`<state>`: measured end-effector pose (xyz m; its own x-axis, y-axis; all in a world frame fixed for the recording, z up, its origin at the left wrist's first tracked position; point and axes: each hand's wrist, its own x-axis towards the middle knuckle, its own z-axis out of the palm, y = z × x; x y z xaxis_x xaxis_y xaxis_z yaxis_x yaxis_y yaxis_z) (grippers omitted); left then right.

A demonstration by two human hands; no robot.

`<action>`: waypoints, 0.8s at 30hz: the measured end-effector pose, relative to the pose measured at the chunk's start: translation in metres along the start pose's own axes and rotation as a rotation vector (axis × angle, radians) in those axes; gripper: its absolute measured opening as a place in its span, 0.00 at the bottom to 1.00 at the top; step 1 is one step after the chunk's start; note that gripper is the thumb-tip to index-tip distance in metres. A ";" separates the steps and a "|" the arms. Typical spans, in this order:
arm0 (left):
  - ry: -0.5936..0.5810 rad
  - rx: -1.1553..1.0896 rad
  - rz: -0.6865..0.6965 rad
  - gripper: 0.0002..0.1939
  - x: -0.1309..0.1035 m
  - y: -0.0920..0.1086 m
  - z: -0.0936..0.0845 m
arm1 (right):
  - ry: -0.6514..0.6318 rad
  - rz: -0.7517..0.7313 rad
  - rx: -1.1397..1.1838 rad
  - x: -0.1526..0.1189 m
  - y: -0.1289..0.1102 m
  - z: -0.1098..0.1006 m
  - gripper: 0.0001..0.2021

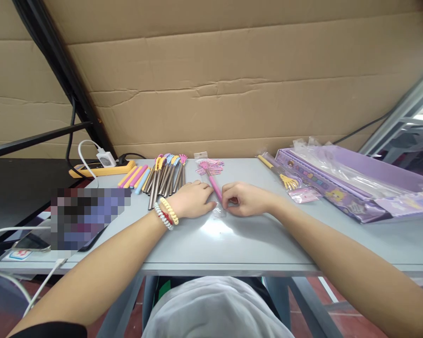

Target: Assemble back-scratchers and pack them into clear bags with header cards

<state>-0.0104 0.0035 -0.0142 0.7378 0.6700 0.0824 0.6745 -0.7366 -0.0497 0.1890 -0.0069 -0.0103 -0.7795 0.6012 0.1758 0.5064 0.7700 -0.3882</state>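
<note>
A pink hand-shaped stick (214, 184) lies slanted on the grey table between my hands, inside what looks like a clear plastic bag. My left hand (193, 199) rests flat beside its left side, fingers spread and thumb toward the bag's lower end. Curled fingers of my right hand (245, 199) pinch at the lower right side of the bag; exactly what they grip is hidden. Pink printed cards (215, 166) lie behind the stick. To the left are several metal rods with coloured hand-shaped heads (167, 173) and coloured tubes (137, 176).
A purple box (338, 188) with clear bags stands at the right, beside a bagged yellow hand-shaped stick (285, 178) and a pink card pack (304, 195). At the left are a yellow power strip (121, 169), white cables and a blurred-out device. Cardboard (225, 103) rises behind the table.
</note>
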 end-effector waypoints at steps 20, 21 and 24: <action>0.166 -0.155 0.014 0.17 -0.001 0.006 -0.008 | 0.194 0.077 -0.060 0.001 0.004 0.002 0.05; 0.164 -0.152 0.014 0.16 -0.001 0.006 -0.007 | 0.182 0.088 -0.056 0.001 0.004 0.001 0.05; 0.164 -0.138 0.026 0.15 -0.001 0.005 -0.004 | 0.156 0.108 -0.060 0.001 0.004 0.001 0.05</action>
<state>-0.0076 -0.0010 -0.0102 0.7330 0.6347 0.2447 0.6367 -0.7668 0.0817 0.1898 -0.0035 -0.0121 -0.6548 0.7035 0.2762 0.6089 0.7076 -0.3587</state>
